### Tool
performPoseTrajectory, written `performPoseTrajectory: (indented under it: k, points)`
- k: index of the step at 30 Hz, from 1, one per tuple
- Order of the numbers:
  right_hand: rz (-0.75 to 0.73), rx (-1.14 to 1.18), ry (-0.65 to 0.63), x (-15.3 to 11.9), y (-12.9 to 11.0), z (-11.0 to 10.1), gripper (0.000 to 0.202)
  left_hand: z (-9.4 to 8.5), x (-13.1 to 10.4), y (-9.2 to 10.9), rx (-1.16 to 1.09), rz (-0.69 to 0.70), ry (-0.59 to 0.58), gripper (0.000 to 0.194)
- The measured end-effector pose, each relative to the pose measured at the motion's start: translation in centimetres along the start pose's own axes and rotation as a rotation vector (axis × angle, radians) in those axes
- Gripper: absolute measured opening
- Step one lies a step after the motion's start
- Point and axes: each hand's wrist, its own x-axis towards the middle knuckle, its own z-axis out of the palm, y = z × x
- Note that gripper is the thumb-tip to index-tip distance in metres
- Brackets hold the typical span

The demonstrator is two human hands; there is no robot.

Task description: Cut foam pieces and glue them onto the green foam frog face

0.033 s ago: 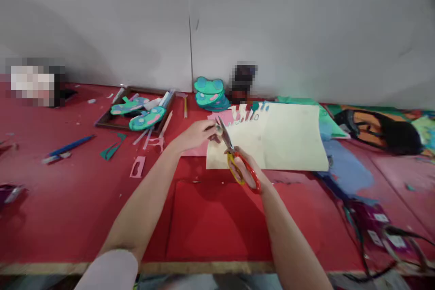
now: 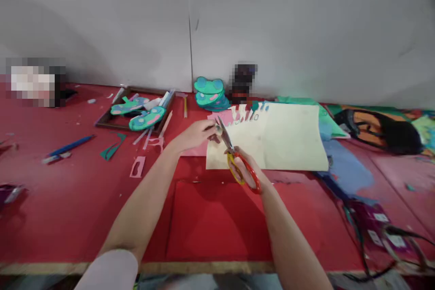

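My right hand [image 2: 246, 163] is wrapped round the red and yellow handles of the scissors [image 2: 230, 142]. The blades point up and left, slightly apart, with their tips beside the fingers of my left hand [image 2: 200, 135]. Those left fingers are pinched together on a small piece too small to make out. Under both hands lies a large cream paper sheet [image 2: 292, 138] with a crease down its middle and small coloured cut pieces along its upper edge. Pink paper [image 2: 194, 150] shows beneath its left side.
A dark tray [image 2: 112, 122] holds green spotted shapes and markers; more green shapes [image 2: 209, 93] stand by the wall. A blue pen [image 2: 71, 145] and paper scraps lie left. A black and orange pouch [image 2: 380, 130], purple packets [image 2: 374, 226] and cables are right.
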Motion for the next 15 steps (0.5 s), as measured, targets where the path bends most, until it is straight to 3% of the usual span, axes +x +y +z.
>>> performPoseTrajectory:
  k: [7,12,15]
  points:
    - [0.0,-0.038,-0.013,-0.2,-0.9,0.2,0.041,0.0,-0.1,0.1,-0.146,-0.018,0.001,0.018]
    - [-0.025,-0.012,0.118,0.1,-1.1,1.3,0.045,1.3,0.1,0.7,-0.175,-0.052,0.082,0.021]
    - [-0.027,0.019,0.175,0.4,-0.8,1.9,0.045,2.6,0.5,0.9,-0.167,-0.091,0.19,0.02]
